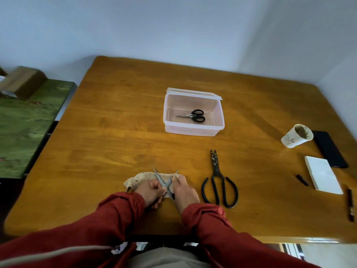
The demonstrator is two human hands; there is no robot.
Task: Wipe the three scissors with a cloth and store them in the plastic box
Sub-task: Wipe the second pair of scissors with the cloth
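Left hand [152, 192] is curled round the handle end of the open scissors [163, 183], and the cloth [141, 177] is pinched against one blade by the right hand [183, 189]. One small pair [193, 115] is already stored in the plastic box [193, 130]; the large black pair [219, 182] (blades spotted, apparently unwiped) is left on the table [116, 132].

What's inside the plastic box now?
One pair of small black-handled scissors lies flat on the floor of the plastic box, blades pointing left. Nothing else shows; the frosted near wall blurs the front strip.
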